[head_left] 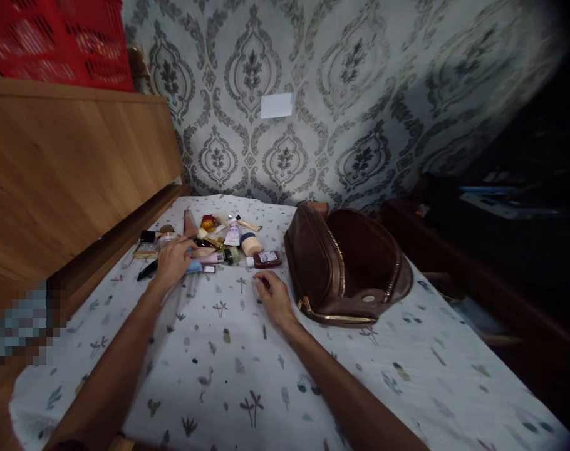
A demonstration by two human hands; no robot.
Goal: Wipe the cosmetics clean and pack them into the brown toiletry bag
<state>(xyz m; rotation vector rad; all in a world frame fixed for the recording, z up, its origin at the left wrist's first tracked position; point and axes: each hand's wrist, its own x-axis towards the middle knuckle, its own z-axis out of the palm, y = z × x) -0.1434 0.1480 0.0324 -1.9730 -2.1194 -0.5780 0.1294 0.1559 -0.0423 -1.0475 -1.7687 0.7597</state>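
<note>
A pile of small cosmetics (210,241) lies at the far end of a bed covered by a white printed sheet (247,351). My left hand (173,260) rests on the near edge of the pile, fingers curled over a light blue tube (194,267) and pink tubes. My right hand (274,297) lies flat on the sheet with fingers loosely apart, holding nothing, just in front of a small dark red bottle (266,259). A brown leather pouch (346,266) with a gold zip stands unzipped to the right of that hand.
A wooden headboard panel (69,175) runs along the left side with a red crate (59,41) on top. Patterned wallpaper (313,106) stands behind the bed. A dark wooden shelf (477,263) sits at the right.
</note>
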